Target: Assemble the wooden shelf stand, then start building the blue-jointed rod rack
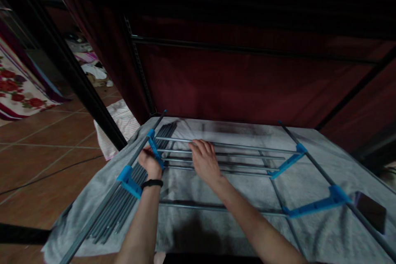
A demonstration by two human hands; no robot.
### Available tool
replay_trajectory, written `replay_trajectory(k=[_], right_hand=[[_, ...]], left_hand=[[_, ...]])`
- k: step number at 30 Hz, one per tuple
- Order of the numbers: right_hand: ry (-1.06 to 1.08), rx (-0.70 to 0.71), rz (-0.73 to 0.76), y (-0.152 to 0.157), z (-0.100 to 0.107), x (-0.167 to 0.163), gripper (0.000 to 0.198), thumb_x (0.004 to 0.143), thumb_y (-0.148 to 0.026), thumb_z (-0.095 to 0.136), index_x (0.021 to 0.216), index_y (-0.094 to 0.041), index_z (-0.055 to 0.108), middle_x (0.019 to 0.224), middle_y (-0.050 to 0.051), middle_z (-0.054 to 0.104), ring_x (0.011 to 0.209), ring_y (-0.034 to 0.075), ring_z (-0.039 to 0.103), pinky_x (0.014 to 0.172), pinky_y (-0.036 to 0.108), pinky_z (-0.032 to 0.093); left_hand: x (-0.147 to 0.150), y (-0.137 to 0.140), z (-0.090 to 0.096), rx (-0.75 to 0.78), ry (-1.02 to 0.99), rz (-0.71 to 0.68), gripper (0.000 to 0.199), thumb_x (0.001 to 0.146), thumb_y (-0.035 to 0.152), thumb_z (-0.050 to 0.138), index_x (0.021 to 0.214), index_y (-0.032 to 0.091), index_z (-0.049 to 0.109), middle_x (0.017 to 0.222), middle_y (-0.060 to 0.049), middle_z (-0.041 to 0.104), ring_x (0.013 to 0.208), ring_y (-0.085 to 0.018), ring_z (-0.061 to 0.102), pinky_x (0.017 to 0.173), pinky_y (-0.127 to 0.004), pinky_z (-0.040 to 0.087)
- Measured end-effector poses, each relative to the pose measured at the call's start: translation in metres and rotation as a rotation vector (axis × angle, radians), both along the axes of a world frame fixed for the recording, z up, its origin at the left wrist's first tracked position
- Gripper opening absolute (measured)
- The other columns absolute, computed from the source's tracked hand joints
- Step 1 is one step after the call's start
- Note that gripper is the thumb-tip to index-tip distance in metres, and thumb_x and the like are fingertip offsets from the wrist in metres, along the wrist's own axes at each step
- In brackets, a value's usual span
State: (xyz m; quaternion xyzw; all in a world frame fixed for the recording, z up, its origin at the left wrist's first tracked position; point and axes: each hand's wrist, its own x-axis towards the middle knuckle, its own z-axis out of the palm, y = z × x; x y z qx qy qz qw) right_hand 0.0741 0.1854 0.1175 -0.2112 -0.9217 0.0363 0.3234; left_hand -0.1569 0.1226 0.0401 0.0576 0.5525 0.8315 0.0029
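A frame of grey metal tubes with blue plastic brackets lies on a grey cloth. My left hand (150, 162) is closed around the far left blue bracket (154, 145), its fingers partly hidden behind it. My right hand (204, 160) curls over the thin metal rods (241, 155) just right of that bracket. The farthest rod runs across to the far right blue bracket (289, 161). Another rod's right end stops short of it. A nearer rod (198, 205) joins the near left bracket (129, 182) side to the near right bracket (318, 207).
A bundle of loose metal rods (116, 210) lies on the cloth (247, 235) at left. A dark flat phone-like object (369, 211) rests at right. Black posts (77, 78) and a dark red curtain (216, 82) enclose the surface. Tiled floor (46, 148) shows at left.
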Motion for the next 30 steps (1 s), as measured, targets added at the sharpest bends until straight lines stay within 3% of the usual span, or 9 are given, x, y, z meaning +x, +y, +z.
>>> replay_trajectory(k=[2,4,7,12,16,21,30], right_hand=[[-0.060,0.008,-0.050,0.018,0.008,0.001,0.036,0.100,-0.020,0.047,0.135,-0.021,0.055,0.130,0.010,0.063,0.124,0.023,0.050,0.112,0.044,0.029],[-0.150,-0.005,-0.078,0.032,0.012,-0.001,0.031,0.101,-0.024,0.047,0.129,-0.021,0.058,0.115,0.009,0.068,0.111,0.022,0.056,0.108,0.043,0.032],[-0.249,-0.007,-0.084,0.040,0.014,-0.003,0.024,0.102,-0.027,0.044,0.116,-0.022,0.064,0.102,0.007,0.069,0.099,0.021,0.059,0.094,0.036,0.039],[-0.249,0.008,-0.068,0.039,0.015,0.004,0.026,0.103,-0.028,0.043,0.115,-0.024,0.065,0.105,0.006,0.069,0.100,0.020,0.058,0.091,0.033,0.037],[-0.234,0.014,-0.049,0.041,0.017,0.007,0.029,0.104,-0.029,0.040,0.119,-0.024,0.064,0.108,0.006,0.069,0.099,0.020,0.058,0.089,0.032,0.037],[-0.226,0.007,-0.042,0.042,0.018,0.006,0.030,0.104,-0.029,0.040,0.122,-0.024,0.064,0.109,0.006,0.069,0.100,0.020,0.058,0.090,0.033,0.036],[-0.236,0.015,-0.040,0.042,0.016,0.006,0.030,0.105,-0.029,0.040,0.122,-0.024,0.064,0.110,0.006,0.070,0.101,0.020,0.059,0.090,0.032,0.037]], left_hand=[[-0.001,0.003,0.022,0.092,0.025,0.025,0.043,0.087,0.059,0.048,0.078,0.018,0.057,0.068,0.000,0.058,0.062,-0.014,0.054,0.054,-0.025,0.044],[-0.001,0.008,0.040,0.095,0.018,-0.096,0.052,0.088,0.066,0.044,0.078,0.018,0.059,0.065,-0.001,0.058,0.058,-0.013,0.054,0.052,-0.025,0.045],[0.004,0.015,0.054,0.033,0.024,-0.229,0.061,0.088,0.073,0.040,0.069,0.018,0.056,0.051,0.002,0.046,0.045,-0.010,0.042,0.042,-0.022,0.035],[0.012,0.021,0.055,0.051,0.010,-0.168,0.055,0.084,0.072,0.050,0.069,0.020,0.048,0.051,0.005,0.040,0.040,-0.006,0.032,0.037,-0.020,0.024],[0.013,0.023,0.054,0.037,-0.049,-0.149,0.048,0.085,0.065,0.053,0.071,0.020,0.044,0.052,0.007,0.038,0.040,-0.006,0.035,0.037,-0.018,0.027],[0.013,0.024,0.056,-0.006,-0.121,-0.091,0.045,0.086,0.063,0.053,0.075,0.020,0.046,0.058,0.005,0.046,0.046,-0.007,0.046,0.042,-0.018,0.035],[0.010,0.024,0.052,-0.069,-0.104,-0.085,0.046,0.089,0.065,0.046,0.073,0.022,0.041,0.057,0.005,0.042,0.047,-0.010,0.044,0.046,-0.022,0.037]])
